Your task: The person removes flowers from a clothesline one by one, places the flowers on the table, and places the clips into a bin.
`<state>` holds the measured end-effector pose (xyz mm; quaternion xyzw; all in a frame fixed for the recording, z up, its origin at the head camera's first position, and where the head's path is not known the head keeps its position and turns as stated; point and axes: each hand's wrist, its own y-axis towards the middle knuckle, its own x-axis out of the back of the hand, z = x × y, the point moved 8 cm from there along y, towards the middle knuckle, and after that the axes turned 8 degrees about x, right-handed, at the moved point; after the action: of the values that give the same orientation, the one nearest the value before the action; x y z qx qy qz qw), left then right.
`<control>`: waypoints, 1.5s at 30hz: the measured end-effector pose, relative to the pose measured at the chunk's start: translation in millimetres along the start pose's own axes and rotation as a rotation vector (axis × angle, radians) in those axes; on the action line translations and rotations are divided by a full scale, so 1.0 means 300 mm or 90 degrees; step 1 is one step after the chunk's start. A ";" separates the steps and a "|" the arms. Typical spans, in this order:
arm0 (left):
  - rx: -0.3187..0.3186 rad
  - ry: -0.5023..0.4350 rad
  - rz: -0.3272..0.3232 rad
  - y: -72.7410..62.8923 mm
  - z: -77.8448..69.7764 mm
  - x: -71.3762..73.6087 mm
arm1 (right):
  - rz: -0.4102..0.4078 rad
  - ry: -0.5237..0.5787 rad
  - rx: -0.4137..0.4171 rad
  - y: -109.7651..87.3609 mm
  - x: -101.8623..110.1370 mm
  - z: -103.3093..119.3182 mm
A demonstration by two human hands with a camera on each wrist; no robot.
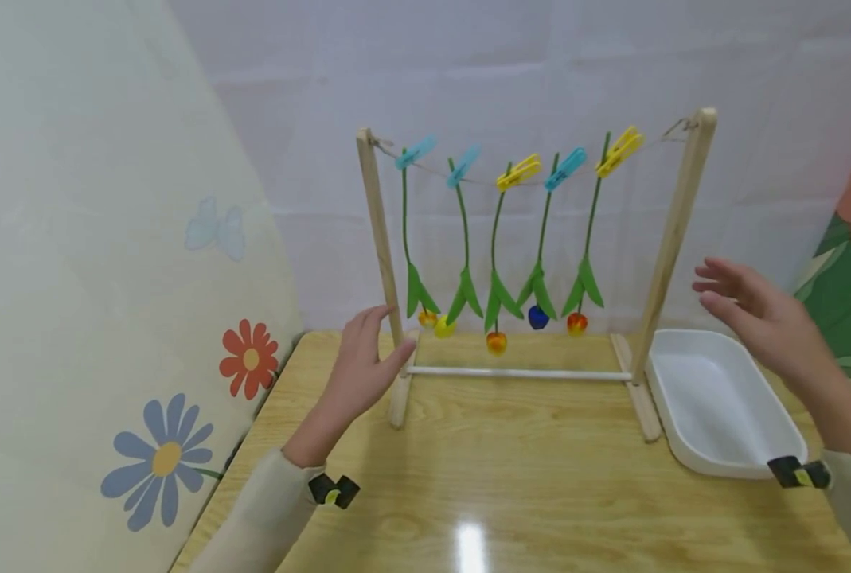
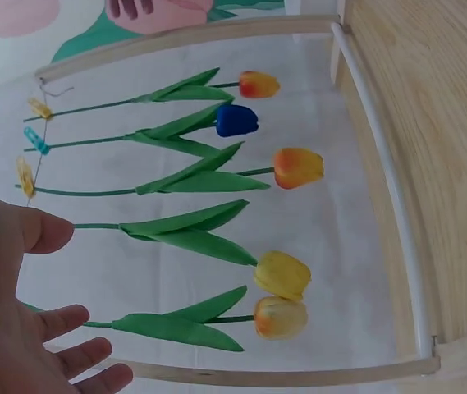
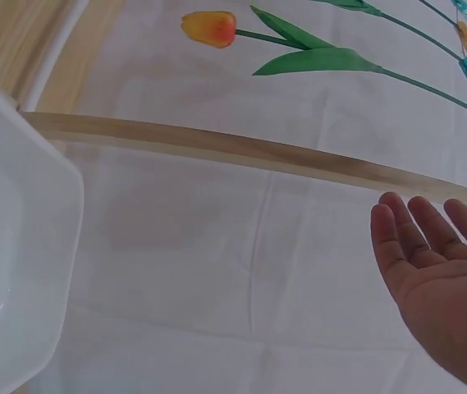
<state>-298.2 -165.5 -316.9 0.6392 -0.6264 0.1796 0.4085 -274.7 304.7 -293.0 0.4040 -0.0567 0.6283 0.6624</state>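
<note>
Five flowers (image 1: 493, 302) are hung head-down from a pegged cord (image 1: 435, 169), with nothing gripped by either hand.
The cord is strung across a wooden frame (image 1: 692, 171), and each stem is pinched near its end by one of five pegs (image 1: 566, 169), so the blooms (image 1: 496, 343) are left to dangle. The frame is stood on the table (image 1: 511, 454), its sides joined low down by a white bar (image 1: 518, 374), presumably for steadiness. The left hand (image 1: 359, 368) is held at the left post (image 1: 379, 215), thumb and fingers parted; whether the post is touched cannot be told. The right hand (image 1: 769, 322) is held beyond the right post (image 1: 661, 294), apart from it, fingers slightly bent around nothing. A white tray (image 1: 719, 464) is set just beside the frame, perhaps for easy reach.
</note>
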 end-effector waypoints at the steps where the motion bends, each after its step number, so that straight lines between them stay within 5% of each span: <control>1: -0.007 -0.010 -0.008 0.001 -0.011 0.002 | -0.004 0.009 0.001 0.005 0.003 0.004; 12: -0.055 -0.079 -0.051 0.031 -0.134 0.006 | -0.062 0.144 0.059 0.069 0.053 0.093; 21: -0.107 -0.125 -0.061 0.071 -0.217 -0.019 | -0.070 0.135 0.073 0.115 0.079 0.139; 28: -0.153 -0.151 -0.080 0.104 -0.263 -0.043 | -0.072 0.206 0.117 0.157 0.072 0.168; 37: -0.197 -0.174 -0.059 0.141 -0.322 -0.090 | -0.089 0.319 0.138 0.209 0.085 0.201; 45: -0.175 -0.194 -0.025 0.177 -0.359 -0.134 | -0.103 0.402 0.155 0.243 0.092 0.237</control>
<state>-324.3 -52.4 -266.0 0.6090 -0.6871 -0.0140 0.3959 -302.5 274.8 -195.8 0.2690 0.2588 0.6700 0.6417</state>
